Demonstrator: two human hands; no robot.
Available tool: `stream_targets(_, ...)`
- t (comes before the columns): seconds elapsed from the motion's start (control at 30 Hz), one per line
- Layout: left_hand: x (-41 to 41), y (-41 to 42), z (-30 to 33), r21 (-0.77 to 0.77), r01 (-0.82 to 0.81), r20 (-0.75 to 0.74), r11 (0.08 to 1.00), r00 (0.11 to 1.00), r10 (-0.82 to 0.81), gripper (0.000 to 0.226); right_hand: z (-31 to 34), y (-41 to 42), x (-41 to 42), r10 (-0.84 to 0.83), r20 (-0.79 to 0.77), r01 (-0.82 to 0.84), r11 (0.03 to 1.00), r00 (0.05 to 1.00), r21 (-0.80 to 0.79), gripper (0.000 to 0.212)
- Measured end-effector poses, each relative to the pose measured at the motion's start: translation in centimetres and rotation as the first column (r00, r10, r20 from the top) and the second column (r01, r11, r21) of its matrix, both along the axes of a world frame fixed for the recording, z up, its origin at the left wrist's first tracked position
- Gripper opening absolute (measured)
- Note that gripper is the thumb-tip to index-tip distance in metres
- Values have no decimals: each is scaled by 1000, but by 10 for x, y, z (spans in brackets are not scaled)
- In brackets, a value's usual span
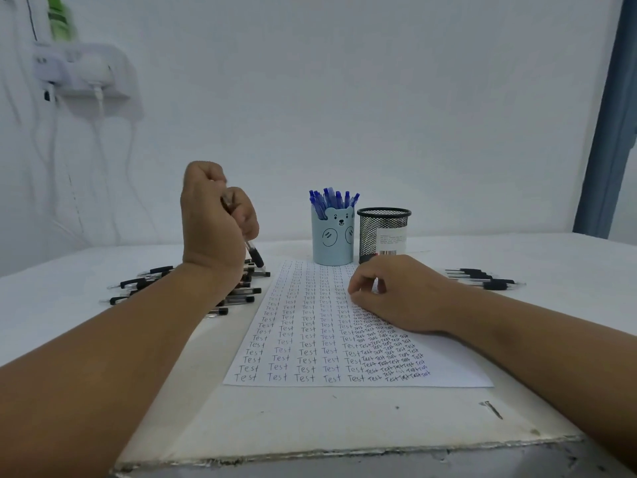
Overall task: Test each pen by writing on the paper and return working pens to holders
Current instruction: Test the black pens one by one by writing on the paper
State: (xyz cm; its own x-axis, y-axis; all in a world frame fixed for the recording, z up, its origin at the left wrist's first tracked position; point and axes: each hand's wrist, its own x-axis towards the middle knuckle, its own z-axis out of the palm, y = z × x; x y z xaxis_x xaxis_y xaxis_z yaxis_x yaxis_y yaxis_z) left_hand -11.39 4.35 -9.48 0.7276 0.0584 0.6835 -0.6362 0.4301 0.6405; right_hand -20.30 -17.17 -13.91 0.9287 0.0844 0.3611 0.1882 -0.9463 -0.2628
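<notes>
Below my left fingers (pixel 241 215), pinching a black pen (pixel 253 253), many pens (pixel 238 294) wait untested; right fingers (pixel 362 288) curl loosely on the nearly filled paper (pixel 310 339).

A white wall shelf (pixel 91 72) holds a green bottle (pixel 61 17) — cables (pixel 100 108) dangle below it.

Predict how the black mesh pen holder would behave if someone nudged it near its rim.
The black mesh holder looks empty and is open wire, so probably light and easily slid. It is taller than wide, so a push near the rim might tip it. Its round wall suggests it would then roll.
</notes>
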Motion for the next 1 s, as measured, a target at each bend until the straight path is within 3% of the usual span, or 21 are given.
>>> stream_targets(0.13,1,-1,1,-109,25,-154,994,987,-42,16,0,0,0,-1,-7,1,1000,1000,1,14)
stream_targets(0.3,-1,-6,-2,-201,226,-275,953,921,-276,27,-2,-3,2,-17,26,15,998,1000,58,22)
stream_targets(0.4,-6,-14,-7,-186,344,-337,920,857,-389,23,-3,-2,1,29,170,-46,995,985,93,38)
stream_targets(0.5,-13,-23,-11,-154,453,-346,878,808,-477,5,-1,6,-2,98,315,-135,986,944,98,46)
stream_targets(0.83,-17,-31,-17,-184,684,-310,706,641,-702,12,1,12,-1,137,389,-166,985,911,43,12)
stream_targets(0.9,-19,-31,-16,-149,701,-309,697,637,-706,12,3,11,-2,134,374,-156,987,917,27,6)
stream_targets(1.0,-15,-29,-18,-84,643,-334,761,701,-630,23,7,6,-6,84,343,-128,986,936,109,3)
